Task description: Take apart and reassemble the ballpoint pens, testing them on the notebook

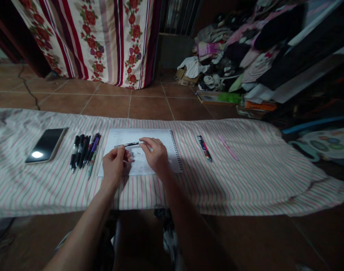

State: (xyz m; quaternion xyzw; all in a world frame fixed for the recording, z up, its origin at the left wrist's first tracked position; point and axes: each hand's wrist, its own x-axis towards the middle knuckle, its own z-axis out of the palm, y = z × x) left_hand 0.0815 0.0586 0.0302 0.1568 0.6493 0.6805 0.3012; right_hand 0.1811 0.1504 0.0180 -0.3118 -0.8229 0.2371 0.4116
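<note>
My left hand [114,165] and my right hand [156,154] hold a slim dark pen [128,144] between them, one pinching each end, just above a white spiral notebook [160,137]. The notebook lies on a striped cloth [245,177] spread over the floor. A small pale part lies on the page between my hands; I cannot make out what it is.
Several pens [83,152] lie in a row left of the notebook, with a phone [46,145] further left. A dark pen [205,148] and a pink pen [227,147] lie to the right. A floral curtain [104,41] and a clothes pile [239,52] stand beyond.
</note>
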